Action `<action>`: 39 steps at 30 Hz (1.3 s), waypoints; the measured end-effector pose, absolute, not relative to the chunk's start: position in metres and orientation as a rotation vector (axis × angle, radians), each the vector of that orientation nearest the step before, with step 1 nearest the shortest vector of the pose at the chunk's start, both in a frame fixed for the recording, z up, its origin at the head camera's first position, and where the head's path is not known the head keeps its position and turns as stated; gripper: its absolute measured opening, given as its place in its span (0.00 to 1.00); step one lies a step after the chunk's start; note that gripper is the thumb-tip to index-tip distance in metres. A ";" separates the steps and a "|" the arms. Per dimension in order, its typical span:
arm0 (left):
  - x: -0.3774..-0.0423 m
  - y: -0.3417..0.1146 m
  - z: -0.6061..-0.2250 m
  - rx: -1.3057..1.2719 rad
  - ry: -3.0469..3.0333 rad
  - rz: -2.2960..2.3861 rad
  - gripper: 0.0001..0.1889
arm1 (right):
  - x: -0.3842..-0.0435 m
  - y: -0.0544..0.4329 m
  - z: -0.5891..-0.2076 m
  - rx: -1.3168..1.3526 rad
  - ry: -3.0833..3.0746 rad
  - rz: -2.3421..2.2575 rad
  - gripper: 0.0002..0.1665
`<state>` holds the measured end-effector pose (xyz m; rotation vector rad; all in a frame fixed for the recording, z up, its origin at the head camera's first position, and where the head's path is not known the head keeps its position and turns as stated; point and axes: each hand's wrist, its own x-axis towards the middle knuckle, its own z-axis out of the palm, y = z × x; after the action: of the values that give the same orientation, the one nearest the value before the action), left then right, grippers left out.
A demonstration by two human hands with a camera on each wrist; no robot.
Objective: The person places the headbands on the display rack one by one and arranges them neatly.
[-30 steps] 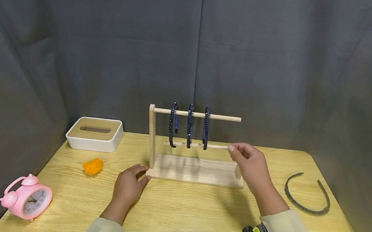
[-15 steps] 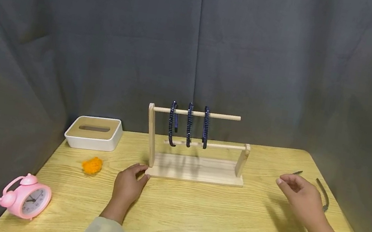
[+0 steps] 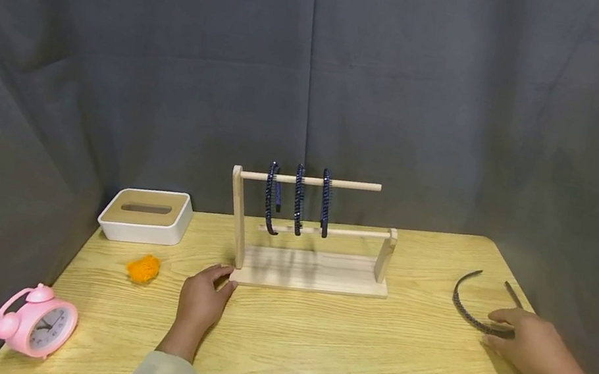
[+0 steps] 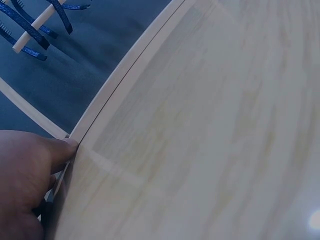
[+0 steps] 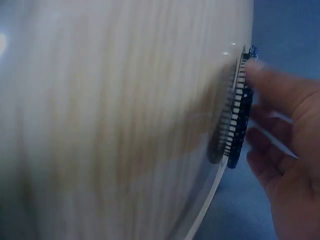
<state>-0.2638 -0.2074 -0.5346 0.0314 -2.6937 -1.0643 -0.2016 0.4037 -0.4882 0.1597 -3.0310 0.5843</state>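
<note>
A wooden headband stand has two rods, an upper and a lower. Three dark blue toothed headbands hang on its upper rod. My left hand holds the left front corner of the base, the thumb against its edge in the left wrist view. At the table's right side lies another dark toothed headband. Around its curved part is my right hand, thumb and fingers on either side. In the right wrist view the thumb touches that headband, while the other fingers look slightly apart from it.
A white tissue box with a wood-coloured lid stands at the back left. In front of it lies an orange fluffy ball, and nearer still a pink alarm clock. Dark curtains enclose the wooden table.
My right hand has left the stand's lower rod and moved right and down to the headband on the table. My left hand stays at the base corner.
</note>
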 end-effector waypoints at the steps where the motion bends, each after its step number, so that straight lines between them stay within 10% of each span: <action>1: -0.264 -0.207 -0.535 0.033 -2.692 -1.067 0.20 | -0.203 0.404 -0.489 0.194 -3.038 0.541 0.32; 13: -0.267 -0.209 -0.535 0.027 -2.681 -1.066 0.19 | -0.207 0.397 -0.490 0.327 -3.034 0.374 0.07; 34: -0.268 -0.208 -0.541 0.039 -2.695 -1.063 0.20 | -0.207 0.357 -0.447 -0.210 -2.691 1.332 0.40; 39: -0.268 -0.209 -0.539 0.046 -2.690 -1.049 0.20 | -0.214 0.346 -0.426 -0.156 -2.317 1.882 0.23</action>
<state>-0.2679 -0.2088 -0.5389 0.0458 -2.6896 -1.0485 -0.2143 0.3463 -0.4259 -0.1561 -2.3175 1.8815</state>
